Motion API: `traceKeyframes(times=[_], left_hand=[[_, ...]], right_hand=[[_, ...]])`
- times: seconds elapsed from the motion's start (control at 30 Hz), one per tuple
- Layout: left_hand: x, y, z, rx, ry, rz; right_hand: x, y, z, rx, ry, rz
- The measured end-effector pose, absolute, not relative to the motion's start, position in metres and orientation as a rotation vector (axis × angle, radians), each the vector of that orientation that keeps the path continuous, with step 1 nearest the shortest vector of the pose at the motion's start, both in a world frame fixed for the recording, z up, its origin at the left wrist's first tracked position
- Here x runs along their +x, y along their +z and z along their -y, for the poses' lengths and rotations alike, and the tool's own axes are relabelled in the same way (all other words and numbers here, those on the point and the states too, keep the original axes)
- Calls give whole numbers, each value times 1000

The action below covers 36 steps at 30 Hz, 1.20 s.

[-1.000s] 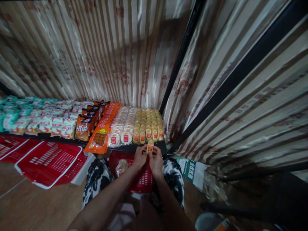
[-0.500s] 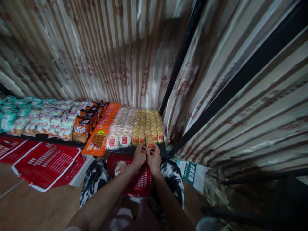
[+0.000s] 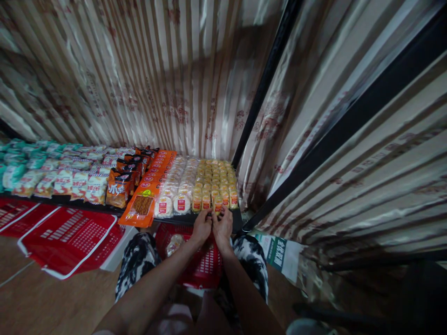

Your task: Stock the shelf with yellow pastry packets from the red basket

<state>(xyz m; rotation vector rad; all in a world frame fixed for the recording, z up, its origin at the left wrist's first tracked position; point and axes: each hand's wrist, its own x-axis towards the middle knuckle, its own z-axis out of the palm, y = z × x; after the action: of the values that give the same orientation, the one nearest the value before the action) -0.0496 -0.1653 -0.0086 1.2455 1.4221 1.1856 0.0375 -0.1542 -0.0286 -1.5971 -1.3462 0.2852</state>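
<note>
Forward of where it was a second ago, one small yellow packet (image 3: 218, 203) now sits against the front row of matching yellow packets (image 3: 213, 179), just beyond the fingertips. Thumb and fingers of the right hand (image 3: 222, 229) close around its near end. Fingers of the left hand (image 3: 202, 228) are bunched together, tips at its near left corner; whether they grip it, I cannot tell. Under the fingertips runs the front edge of a black shelf (image 3: 235, 217). Left of the fingers, along the shelf, come white round packets (image 3: 181, 204), a flat orange bag (image 3: 142, 201), orange-and-black bags (image 3: 118, 190) and white bags (image 3: 96, 187). Below the fingers, between the person's knees, is a red basket (image 3: 206, 267) holding clear-wrapped items (image 3: 174, 244). Far beyond the fingertips hangs a pleated, patterned curtain (image 3: 206, 93).
</note>
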Motion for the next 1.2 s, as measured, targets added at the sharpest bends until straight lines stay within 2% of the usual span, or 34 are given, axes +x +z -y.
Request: traceKeyframes(times=[1.2], left_hand=[[-54,-11,165,1476,1127,-1453]], right_hand=[[37,-24,158,-1626,203,1509]])
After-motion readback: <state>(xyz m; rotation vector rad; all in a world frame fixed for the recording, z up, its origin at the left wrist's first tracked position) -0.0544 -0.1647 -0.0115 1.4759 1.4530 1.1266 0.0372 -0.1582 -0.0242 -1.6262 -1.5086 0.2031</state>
